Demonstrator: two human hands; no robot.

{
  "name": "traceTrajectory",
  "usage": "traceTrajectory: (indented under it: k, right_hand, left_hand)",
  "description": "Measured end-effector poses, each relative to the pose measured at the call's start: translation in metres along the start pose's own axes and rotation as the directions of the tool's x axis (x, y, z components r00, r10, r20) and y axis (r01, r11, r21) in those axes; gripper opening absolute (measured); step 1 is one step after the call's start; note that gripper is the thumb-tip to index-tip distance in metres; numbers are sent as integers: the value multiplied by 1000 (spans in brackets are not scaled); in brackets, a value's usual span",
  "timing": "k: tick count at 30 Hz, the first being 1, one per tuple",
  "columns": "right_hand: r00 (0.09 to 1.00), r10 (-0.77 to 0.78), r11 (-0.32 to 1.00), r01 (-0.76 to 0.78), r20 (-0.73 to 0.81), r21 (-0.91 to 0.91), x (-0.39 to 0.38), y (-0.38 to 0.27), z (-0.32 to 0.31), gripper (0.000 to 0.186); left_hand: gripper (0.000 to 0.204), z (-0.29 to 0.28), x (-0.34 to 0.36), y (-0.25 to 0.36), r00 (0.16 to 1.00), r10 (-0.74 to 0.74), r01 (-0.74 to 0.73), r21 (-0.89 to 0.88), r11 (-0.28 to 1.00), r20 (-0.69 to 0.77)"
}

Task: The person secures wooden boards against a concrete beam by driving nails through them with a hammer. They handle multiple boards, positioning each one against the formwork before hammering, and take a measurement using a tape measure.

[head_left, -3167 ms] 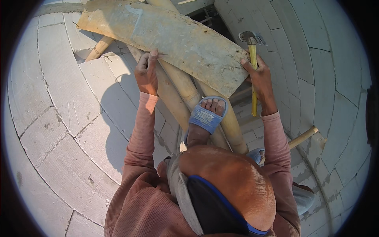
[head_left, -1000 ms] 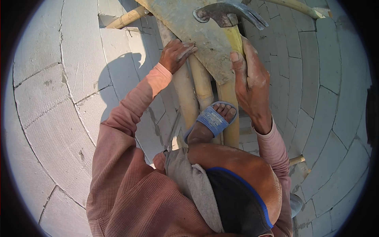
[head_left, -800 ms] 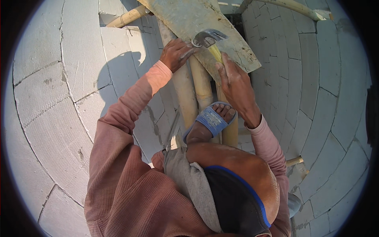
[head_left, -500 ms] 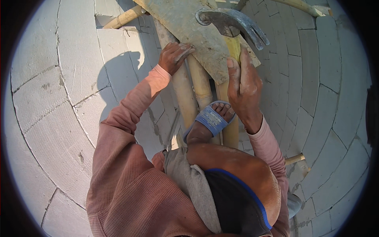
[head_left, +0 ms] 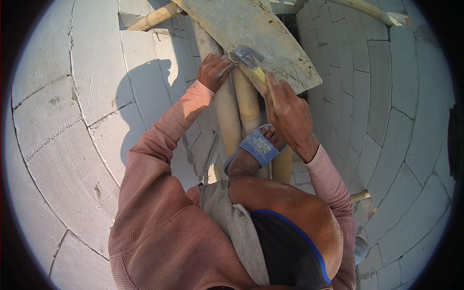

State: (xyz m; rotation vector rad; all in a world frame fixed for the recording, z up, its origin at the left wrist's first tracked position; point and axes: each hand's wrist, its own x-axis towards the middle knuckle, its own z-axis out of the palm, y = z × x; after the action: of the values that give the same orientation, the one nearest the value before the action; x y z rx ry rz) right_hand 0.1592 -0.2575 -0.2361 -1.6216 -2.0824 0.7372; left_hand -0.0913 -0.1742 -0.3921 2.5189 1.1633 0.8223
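Note:
My right hand [head_left: 290, 116] grips the yellow handle of a claw hammer [head_left: 247, 55], whose metal head is low at the board's left edge, beside my left fingertips. My left hand [head_left: 214, 71] has its fingers curled together at that edge; whatever they may hold is too small or hidden to name. The pale, weathered board [head_left: 285, 53] lies slanted across lengthwise bamboo poles [head_left: 224, 111]. My foot in a blue sandal [head_left: 256, 147] is on the poles just below my hands.
Walls of pale blocks [head_left: 63, 154] rise on both sides. A short bamboo pole [head_left: 152, 18] juts at the upper left, a longer one [head_left: 367, 12] crosses at the upper right, and another [head_left: 360, 195] sticks out at the lower right. A dark gap shows right of the board.
Since half a second ago, the hammer has swung down from near the camera to my left fingertips. Since the oldest frame, the board has turned more lengthwise and my left hand has moved right.

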Motion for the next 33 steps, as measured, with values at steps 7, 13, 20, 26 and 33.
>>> traceTrajectory:
  k: [7, 13, 20, 26, 33]
  right_hand:
    - [997, 15, 1000, -14, -72, 27, 1, 2, 7, 33]
    - [936, 265, 940, -197, -231, 279, 1, 8, -4, 38]
    - [821, 446, 895, -403, -356, 191, 10, 86, -19, 44]
    - [713, 676, 332, -519, 184, 788, 7, 91, -3, 54]
    - [697, 687, 354, -569, 207, 742, -62, 103, -11, 53]
  left_hand:
    - [37, -6, 6, 8, 999, -1, 1, -17, 1000, -36]
    - [28, -12, 27, 29, 999, -27, 25, -48, 999, -24]
    - [39, -29, 51, 1, 634, -763, 667, -412, 621, -124]
    - [70, -17, 83, -91, 337, -938, 803, -498, 329, -76]
    - [71, -28, 73, -37, 452, -870, 866, -333, 374, 198]
